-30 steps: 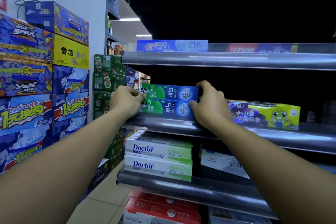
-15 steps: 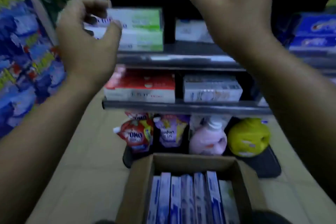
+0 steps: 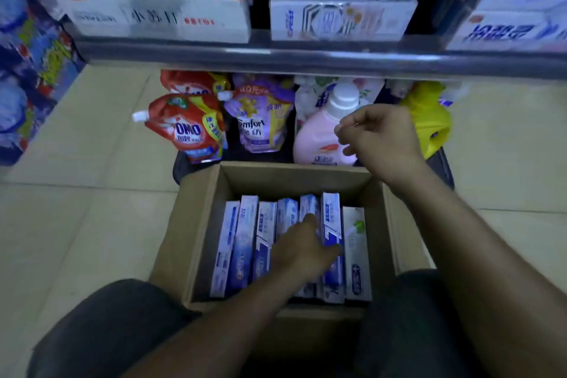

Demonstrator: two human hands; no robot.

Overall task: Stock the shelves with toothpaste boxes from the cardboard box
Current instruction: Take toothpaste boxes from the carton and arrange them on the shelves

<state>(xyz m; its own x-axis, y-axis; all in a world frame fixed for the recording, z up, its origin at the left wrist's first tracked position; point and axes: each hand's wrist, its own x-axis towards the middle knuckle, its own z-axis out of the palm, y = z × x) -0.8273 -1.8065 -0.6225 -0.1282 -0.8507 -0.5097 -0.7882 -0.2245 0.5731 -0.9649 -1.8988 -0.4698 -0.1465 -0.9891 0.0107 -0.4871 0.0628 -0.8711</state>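
Note:
An open cardboard box (image 3: 190, 224) stands on the floor between my knees. Several blue-and-white toothpaste boxes (image 3: 242, 245) stand on edge inside it, with a pale green-marked one (image 3: 356, 248) at the right end. My left hand (image 3: 299, 252) reaches down into the box and lies on the middle toothpaste boxes, its thumb against a blue one; no box is lifted. My right hand (image 3: 380, 138) hovers above the box's far right corner, fingers loosely curled, holding nothing. The shelf (image 3: 306, 58) above carries red-and-white boxes (image 3: 159, 0) and white ones (image 3: 340, 6).
Under the shelf stand a red OMO pouch (image 3: 187, 129), a purple Comfort pouch (image 3: 260, 120), a pink bottle (image 3: 319, 138) and a yellow bottle (image 3: 429, 120). Blue cartons (image 3: 24, 70) are stacked at left. Tiled floor lies on both sides. My knees (image 3: 107, 331) flank the box.
Both hands left the green boxes on the upper shelf and came down. The view dropped to the floor, and my left hand went into the cardboard box.

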